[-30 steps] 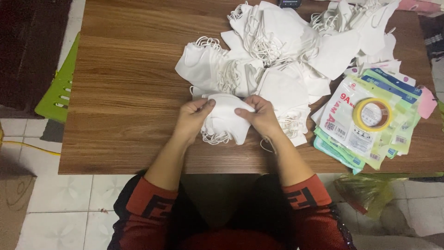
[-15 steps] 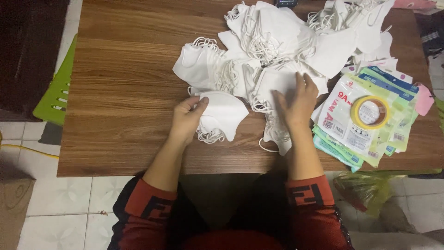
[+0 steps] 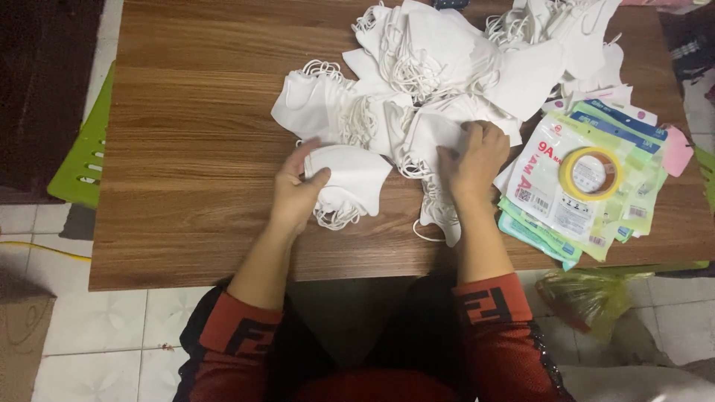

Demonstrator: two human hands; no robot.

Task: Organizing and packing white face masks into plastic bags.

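Many white masks still lie heaped [image 3: 447, 67] across the wooden table [image 3: 194, 149]. From overhead, left hand [image 3: 296, 190] pinches a folded mask [image 3: 350, 179] (near edge); right hand [image 3: 477, 156] spreads flat on the heap, beside packets [image 3: 566, 186].

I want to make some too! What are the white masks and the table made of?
The white masks look like soft, matte fabric, maybe non-woven cloth: they fold and crumple, with thin stringy ear loops. The table looks like wood or a wood-patterned coating: brown grain lines run across it with a slight sheen.
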